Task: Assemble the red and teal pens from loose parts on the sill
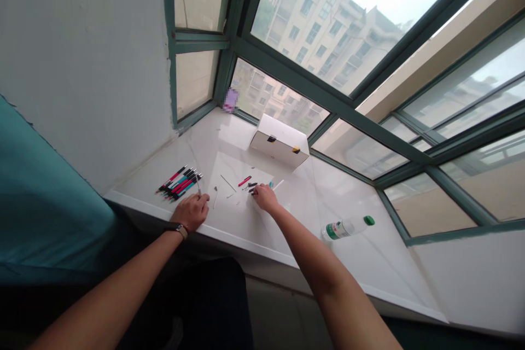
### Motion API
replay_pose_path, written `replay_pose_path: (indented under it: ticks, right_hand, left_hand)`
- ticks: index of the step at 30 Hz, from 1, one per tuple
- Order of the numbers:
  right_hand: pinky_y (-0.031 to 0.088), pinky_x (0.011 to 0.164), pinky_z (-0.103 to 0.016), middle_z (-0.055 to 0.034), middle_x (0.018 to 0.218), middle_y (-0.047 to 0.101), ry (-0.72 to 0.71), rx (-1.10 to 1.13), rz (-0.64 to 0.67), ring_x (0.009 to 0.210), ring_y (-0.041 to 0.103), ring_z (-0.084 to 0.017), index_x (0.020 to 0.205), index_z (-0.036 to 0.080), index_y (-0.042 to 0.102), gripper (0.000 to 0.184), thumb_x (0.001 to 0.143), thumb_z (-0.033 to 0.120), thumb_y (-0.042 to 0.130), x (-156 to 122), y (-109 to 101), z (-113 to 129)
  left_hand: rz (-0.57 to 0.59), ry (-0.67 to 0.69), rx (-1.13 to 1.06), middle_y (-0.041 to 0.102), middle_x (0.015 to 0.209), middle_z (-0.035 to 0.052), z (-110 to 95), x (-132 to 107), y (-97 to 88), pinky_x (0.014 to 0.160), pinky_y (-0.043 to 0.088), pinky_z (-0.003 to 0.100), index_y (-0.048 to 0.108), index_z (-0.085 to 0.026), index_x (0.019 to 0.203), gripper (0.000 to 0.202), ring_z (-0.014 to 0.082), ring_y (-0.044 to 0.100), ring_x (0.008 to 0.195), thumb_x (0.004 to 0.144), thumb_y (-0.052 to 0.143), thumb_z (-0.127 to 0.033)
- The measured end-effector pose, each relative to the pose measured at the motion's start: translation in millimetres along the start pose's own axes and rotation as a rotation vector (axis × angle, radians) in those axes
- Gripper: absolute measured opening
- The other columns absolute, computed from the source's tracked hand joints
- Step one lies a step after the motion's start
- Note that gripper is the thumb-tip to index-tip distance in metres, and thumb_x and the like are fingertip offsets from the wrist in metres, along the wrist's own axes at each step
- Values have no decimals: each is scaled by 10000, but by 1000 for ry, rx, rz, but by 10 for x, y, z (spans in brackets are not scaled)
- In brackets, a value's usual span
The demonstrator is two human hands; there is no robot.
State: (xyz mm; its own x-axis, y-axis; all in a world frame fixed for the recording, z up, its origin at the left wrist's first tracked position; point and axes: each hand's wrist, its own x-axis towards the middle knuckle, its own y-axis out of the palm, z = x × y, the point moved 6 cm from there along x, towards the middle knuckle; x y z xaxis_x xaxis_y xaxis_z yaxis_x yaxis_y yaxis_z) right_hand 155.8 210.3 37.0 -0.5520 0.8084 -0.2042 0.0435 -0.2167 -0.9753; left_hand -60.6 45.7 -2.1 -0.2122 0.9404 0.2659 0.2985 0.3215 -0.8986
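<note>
My left hand [192, 211] rests on the white windowsill [229, 136] with its fingers curled round a thin pale pen piece that sticks up from the fist. Just left of it lies a row of several red, teal and black pens [180, 181]. My right hand [264, 197] reaches over a white sheet [232, 172] and pinches at small black pen parts [252, 187]. A red pen barrel [245, 180] and loose thin refills lie on the sheet between the hands.
A white cardboard box [279, 147] stands behind the sheet by the window. A plastic bottle with a green cap [348, 228] lies on its side at the right. A teal cloth [45, 202] hangs at the left.
</note>
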Motion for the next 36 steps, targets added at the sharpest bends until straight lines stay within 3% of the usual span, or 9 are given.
replay_pose_path:
  ticks: [3,8,12,15,19,22,25,29,36]
  right_hand:
    - [445,831,-334,-58,991,677,-57,233,-68,955,595,-201,1011,193,608,145,886,194,535,-40,-109,115]
    - [495,662,-294,1,852,652,-93,1027,-25,681,599,-137,991,227,566,163,845,298,555,-15,-463,577]
    - [522,743,-323,-33,957,680,-59,1507,147,803,631,-154,1000,231,619,246,786,347,644,41,-724,1137]
    - [508,838,-345,-47,1091,675,-111,1663,214,931,627,-170,1086,250,643,399,701,291,739,87,-800,1489]
    - [500,804,-313,-26,992,664,-93,1659,198,875,619,-154,1059,239,683,472,608,256,818,184,-670,1722]
    - [481,696,-272,-14,833,638,-96,1522,56,757,595,-133,1002,207,702,358,714,410,761,272,-618,1755]
    - [458,656,-266,-18,782,627,-232,1245,-55,699,558,-132,916,187,716,330,805,493,662,339,-692,1782]
    - [454,783,-290,-34,850,651,-401,919,-161,815,576,-162,842,189,714,307,880,468,591,381,-796,1762]
    - [481,722,-261,-32,951,690,-336,990,-3,848,617,-158,976,206,677,313,947,444,476,415,-533,1639]
  left_hand:
    - [-5,19,-7,642,858,85,-16,-5,-23,711,428,352,635,-239,976,210,257,605,817,863,459,-231]
    - [6,41,-10,642,900,89,-41,-13,-46,742,422,357,630,-242,988,214,253,603,840,866,457,-209]
    - [0,34,-19,640,912,89,-36,-21,-51,749,424,367,628,-240,990,216,249,597,817,870,453,-199]
    - [-4,33,-26,637,934,88,-35,-25,-57,755,423,368,619,-241,1000,212,246,592,823,867,462,-193]
    - [6,44,-26,632,939,86,-50,-30,-79,757,413,367,610,-232,996,197,242,583,831,871,465,-185]
    - [25,70,-16,630,949,85,-80,-36,-101,761,406,366,602,-219,1006,200,238,577,852,872,463,-168]
    - [43,132,1,630,973,91,-131,-44,-117,754,402,370,599,-206,1023,215,241,572,874,872,456,-152]
    - [69,189,13,629,980,94,-169,-51,-108,733,402,375,600,-203,1025,225,244,568,872,855,466,-141]
    - [54,206,23,630,977,92,-169,-58,-103,724,398,380,603,-200,1031,231,244,567,864,855,466,-140]
